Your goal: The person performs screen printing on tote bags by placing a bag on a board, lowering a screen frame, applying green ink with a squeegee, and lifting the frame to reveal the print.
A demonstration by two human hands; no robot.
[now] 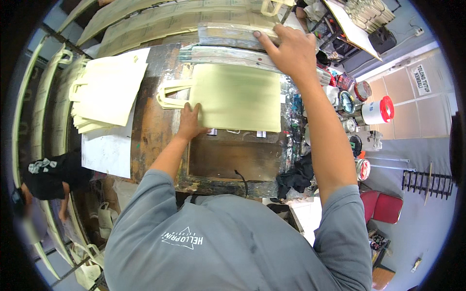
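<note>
- Left grip [192,122]: thumb and fingers spread wide, at the near left corner of a bag, beside its handles.
- Handles [174,104]: pale loops reaching left; they look easy to take hold of, as do the corners.
- Bag [238,99]: flat on the tabletop [158,112], pale yellow, rectangular, plain; probably light, soft, quick to crease, hardly fragile.
- Right grip [295,52]: thumb held apart, at a long board [230,37] beyond the bag; I cannot tell whether it clasps it.

The shirt [276,247] is grey and short-sleeved, with a white emblem [182,238] (lettering [191,239] and a pointed outline [187,229]).
</note>
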